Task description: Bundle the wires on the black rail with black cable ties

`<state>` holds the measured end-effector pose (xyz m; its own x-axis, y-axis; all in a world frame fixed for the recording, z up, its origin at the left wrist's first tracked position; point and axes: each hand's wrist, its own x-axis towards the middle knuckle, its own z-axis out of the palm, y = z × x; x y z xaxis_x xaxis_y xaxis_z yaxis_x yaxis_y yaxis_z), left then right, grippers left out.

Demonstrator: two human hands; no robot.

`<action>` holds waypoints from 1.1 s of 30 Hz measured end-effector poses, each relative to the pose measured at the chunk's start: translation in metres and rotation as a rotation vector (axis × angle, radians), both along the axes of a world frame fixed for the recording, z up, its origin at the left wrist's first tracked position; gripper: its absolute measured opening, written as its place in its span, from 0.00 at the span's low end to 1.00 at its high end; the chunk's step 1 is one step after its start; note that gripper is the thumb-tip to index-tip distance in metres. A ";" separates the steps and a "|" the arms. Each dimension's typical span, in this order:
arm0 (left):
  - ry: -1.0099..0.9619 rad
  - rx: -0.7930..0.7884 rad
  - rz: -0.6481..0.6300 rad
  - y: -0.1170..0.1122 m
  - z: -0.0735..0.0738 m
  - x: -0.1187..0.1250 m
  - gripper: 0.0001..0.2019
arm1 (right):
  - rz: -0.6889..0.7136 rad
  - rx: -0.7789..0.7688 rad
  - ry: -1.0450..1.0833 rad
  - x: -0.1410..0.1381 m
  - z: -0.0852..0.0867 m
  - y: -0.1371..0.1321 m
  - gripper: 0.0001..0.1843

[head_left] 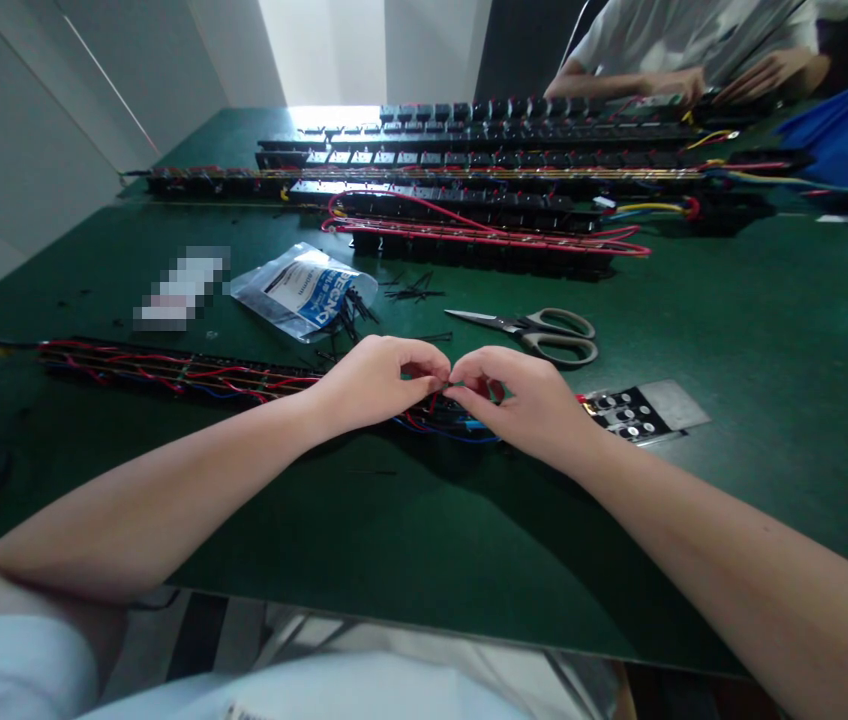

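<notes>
A long black socket strip (169,370) with red, blue and yellow wires lies across the green table (769,330) in front of me. My left hand (375,385) and my right hand (521,400) meet over its middle, fingertips pinched together on something thin and dark, probably a cable tie around the wires. The strip's right end (630,412) shows a metal plate with round holes.
Scissors (544,332) lie just beyond my hands. A plastic bag of black cable ties (304,288) and loose ties (413,292) sit to the left. Several wired strips (484,190) are stacked at the back. Another person's hands (694,82) work at the far right.
</notes>
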<state>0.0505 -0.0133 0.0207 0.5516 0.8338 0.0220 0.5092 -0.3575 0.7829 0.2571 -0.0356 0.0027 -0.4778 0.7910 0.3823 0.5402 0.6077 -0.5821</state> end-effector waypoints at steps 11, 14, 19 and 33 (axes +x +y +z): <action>-0.046 -0.020 -0.023 0.002 -0.005 -0.001 0.06 | 0.002 -0.024 0.009 0.000 -0.001 0.001 0.02; -0.052 -0.023 -0.020 0.002 -0.006 -0.001 0.06 | 0.003 -0.025 0.007 0.000 -0.001 0.001 0.02; -0.064 -0.020 -0.021 0.003 -0.007 -0.001 0.06 | 0.010 -0.010 -0.004 0.001 0.000 0.001 0.02; -0.059 -0.016 -0.041 0.003 -0.006 -0.001 0.06 | 0.010 -0.009 0.003 0.000 -0.001 0.002 0.02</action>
<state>0.0498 -0.0106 0.0151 0.5835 0.8110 0.0421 0.4474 -0.3643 0.8168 0.2571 -0.0341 0.0020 -0.4843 0.7898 0.3764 0.5330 0.6075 -0.5889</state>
